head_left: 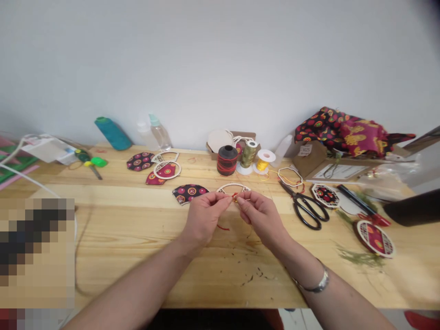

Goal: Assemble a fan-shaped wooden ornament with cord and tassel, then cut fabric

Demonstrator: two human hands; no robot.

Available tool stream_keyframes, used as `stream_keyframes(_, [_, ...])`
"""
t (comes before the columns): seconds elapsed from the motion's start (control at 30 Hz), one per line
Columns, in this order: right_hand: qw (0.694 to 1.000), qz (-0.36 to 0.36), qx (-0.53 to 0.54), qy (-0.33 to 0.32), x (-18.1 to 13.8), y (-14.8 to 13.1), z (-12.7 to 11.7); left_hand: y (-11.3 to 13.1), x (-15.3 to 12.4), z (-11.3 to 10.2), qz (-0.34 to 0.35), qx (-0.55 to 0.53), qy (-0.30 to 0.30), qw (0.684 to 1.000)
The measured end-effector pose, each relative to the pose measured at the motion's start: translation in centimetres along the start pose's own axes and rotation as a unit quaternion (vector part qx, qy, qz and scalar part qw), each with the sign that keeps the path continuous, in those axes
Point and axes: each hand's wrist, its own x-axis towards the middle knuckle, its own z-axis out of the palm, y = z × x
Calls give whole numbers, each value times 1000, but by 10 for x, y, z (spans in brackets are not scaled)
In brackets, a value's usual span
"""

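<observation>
Fingertip to fingertip over the middle of the table, my left hand [203, 215] and my right hand [263, 217] both pinch a thin red cord [223, 228]. One end of it trails below my left fingers. A small yellowish bit shows between the fingertips, too small to make out. Just behind them lies a pale wooden fan-shaped frame [233, 185], partly hidden by my hands. A fan-shaped piece of dark patterned fabric [189, 193] lies beside my left hand. To the right of my right hand are black-handled scissors [307, 208].
Thread spools, including a red-and-black one [227, 161] and a yellow one [263, 161], stand at the back. A cardboard box [330, 168] with patterned cloth [347, 130] is at the right. An oval ornament [375, 238] lies at front right; a teal thread cone [112, 134] leans on the wall.
</observation>
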Motion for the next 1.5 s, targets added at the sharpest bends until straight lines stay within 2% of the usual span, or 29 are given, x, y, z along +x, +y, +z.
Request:
stream_keyframes(0.2, [1000, -9, 4, 16, 0, 3, 1, 2, -2, 2, -13, -36, 6, 999])
stream_keyframes(0.4, [998, -9, 61, 10, 2, 2, -1, 4, -3, 4, -58, -75, -37, 995])
stream_keyframes(0.57, [998, -26, 48, 21, 3, 4, -3, 4, -5, 3, -37, -54, -65, 996])
stream_keyframes(0.83, [999, -30, 29, 27, 4, 7, -4, -1, -7, 1, -4, 12, -54, 998])
stream_keyframes(1.07, [999, -28, 20, 32, 5, 7, -4, -1, -8, 2, 74, 118, -18, 990])
stream_keyframes(1.27, [999, -32, 9, 37, 5, 7, -5, 1, -11, 4, 57, 115, 4, 992])
stream_keyframes(1.5, [999, -34, -2, 42, 4, 7, -6, 5, -11, 4, 30, 84, -18, 996])
